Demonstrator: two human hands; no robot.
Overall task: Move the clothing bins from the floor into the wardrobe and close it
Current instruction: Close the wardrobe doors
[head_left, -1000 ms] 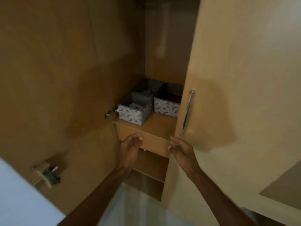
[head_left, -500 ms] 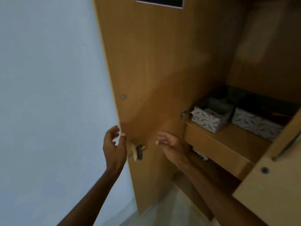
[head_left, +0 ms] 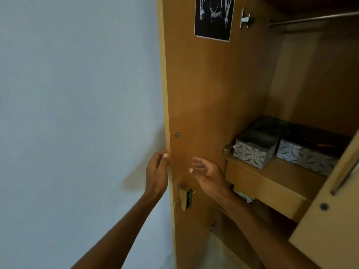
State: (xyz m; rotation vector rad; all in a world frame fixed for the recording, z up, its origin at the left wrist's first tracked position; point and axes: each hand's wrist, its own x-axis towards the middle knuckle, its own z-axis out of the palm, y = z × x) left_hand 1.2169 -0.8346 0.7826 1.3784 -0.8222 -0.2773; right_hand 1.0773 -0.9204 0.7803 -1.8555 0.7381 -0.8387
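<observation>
Head: left hand (head_left: 156,172) on door edge (head_left: 167,113)

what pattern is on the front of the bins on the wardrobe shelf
A white leaf-like print on grey, on both bins, seen in the head view.

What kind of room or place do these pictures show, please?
Probably a bedroom at home, seen at an open wooden wardrobe: it has a hanging rail, a shelf holding patterned fabric bins, and a plain painted wall beside it.

wooden shelf (head_left: 279,171), two patterned bins (head_left: 254,145) side by side
</observation>
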